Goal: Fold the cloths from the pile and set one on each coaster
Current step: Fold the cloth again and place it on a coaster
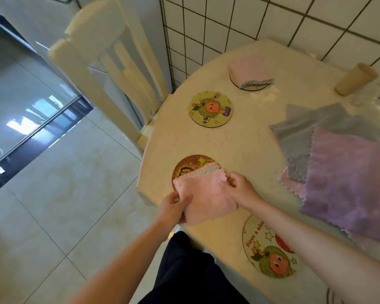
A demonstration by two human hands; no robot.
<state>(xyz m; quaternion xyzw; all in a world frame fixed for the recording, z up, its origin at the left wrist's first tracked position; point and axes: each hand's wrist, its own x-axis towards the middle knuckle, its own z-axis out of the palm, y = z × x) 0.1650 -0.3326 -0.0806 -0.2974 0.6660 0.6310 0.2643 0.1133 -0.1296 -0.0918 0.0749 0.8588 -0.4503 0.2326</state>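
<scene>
Holding a folded pink cloth (204, 198) over the brown coaster (189, 166) at the table (239, 137) edge, my left hand (173, 208) fingers curl around its near corner while my right hand (241, 189) pinches its far side; unfolded cloths (342, 167) lie piled to the right.

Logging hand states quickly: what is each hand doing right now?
Left hand: grips the near left edge of the folded pink fleece cloth.
Right hand: pinches the same cloth's right edge, by the round brown picture coaster.
</scene>
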